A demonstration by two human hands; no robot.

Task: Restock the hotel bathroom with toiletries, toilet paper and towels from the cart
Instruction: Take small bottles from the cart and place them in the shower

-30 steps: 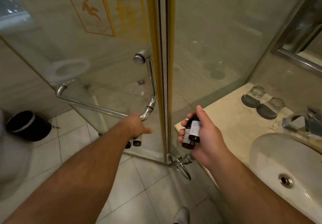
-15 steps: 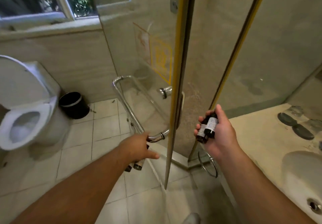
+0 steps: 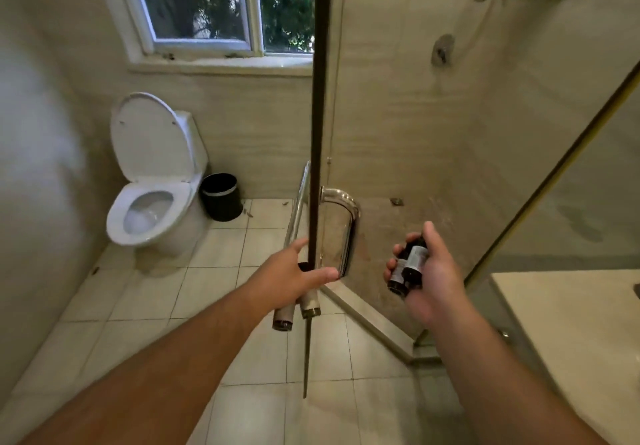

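My right hand (image 3: 431, 278) grips two small dark toiletry bottles (image 3: 407, 266) with pale labels, held in front of the open shower stall. My left hand (image 3: 294, 276) holds two more small bottles (image 3: 296, 309) that hang below the palm. Its fingers and thumb also wrap the edge of the glass shower door (image 3: 317, 105), right by the chrome door handle (image 3: 341, 226). The door stands edge-on to me, swung wide open.
A white toilet (image 3: 152, 199) with its lid up stands at the left, a black waste bin (image 3: 221, 197) beside it. A window (image 3: 221, 5) is above. The beige vanity counter (image 3: 568, 313) is at the right. A raised curb (image 3: 367, 320) borders the shower floor.
The shower door has swung from shut to wide open with my left hand on it. The view has turned left and up, away from the sink, so the toilet and window show.
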